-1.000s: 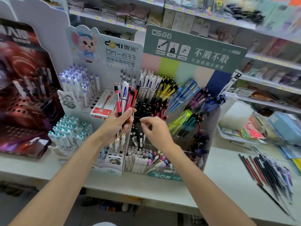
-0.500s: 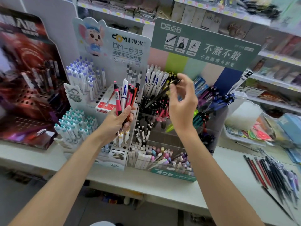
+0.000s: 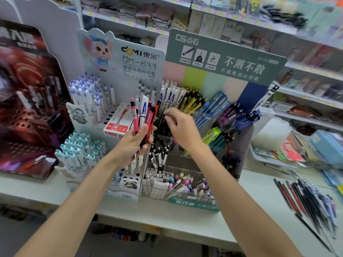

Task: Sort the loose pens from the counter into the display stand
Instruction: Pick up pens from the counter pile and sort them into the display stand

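left hand (image 3: 132, 145) holds a bunch of pens (image 3: 143, 115), right hand (image 3: 182, 127) at the display stand (image 3: 224, 56)
the left hand's fingers curl round pink, white and red pens, upright before the stand. the right hand, just beside it, has curled fingers over the stand's black pens (image 3: 161, 124); blur hides whether they pinch one. loose pens (image 3: 311, 199) lie on the tabletop (image 3: 167, 214), well apart to the right.

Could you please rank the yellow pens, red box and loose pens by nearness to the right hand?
1. Yellow pens, just above the right hand.
2. Red box, to its left.
3. Loose pens, far right on the counter.
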`<state>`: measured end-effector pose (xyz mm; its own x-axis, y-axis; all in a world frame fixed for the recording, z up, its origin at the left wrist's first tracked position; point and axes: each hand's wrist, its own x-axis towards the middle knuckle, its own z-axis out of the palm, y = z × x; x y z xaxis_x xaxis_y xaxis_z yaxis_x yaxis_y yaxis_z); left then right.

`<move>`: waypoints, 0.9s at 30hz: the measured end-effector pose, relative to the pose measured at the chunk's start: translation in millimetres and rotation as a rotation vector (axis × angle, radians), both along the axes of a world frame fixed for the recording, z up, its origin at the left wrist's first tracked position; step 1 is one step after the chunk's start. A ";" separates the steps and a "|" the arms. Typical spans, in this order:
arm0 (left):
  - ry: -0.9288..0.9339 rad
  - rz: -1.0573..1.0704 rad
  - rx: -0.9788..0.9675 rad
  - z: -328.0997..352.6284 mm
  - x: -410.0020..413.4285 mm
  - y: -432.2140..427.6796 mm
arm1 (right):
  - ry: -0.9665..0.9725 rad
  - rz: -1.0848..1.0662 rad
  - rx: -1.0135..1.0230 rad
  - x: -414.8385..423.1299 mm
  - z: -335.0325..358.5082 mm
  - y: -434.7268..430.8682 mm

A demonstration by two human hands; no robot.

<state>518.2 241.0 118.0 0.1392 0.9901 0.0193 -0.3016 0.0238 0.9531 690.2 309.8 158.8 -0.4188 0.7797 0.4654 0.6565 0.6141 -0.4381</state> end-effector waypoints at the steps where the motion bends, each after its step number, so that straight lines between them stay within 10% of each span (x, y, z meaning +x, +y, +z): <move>1: 0.008 -0.007 0.005 0.8 1.1 0.2 | -0.034 -0.002 -0.017 -2.2 -8.7 -2.3; 15: -0.036 -0.179 -0.041 30.2 51.5 20.1 | 0.876 -0.015 -0.456 48.8 34.6 -6.3; 27: -0.063 -0.360 -0.030 34.7 89.3 38.2 | 0.688 0.043 -0.630 95.0 48.9 -6.0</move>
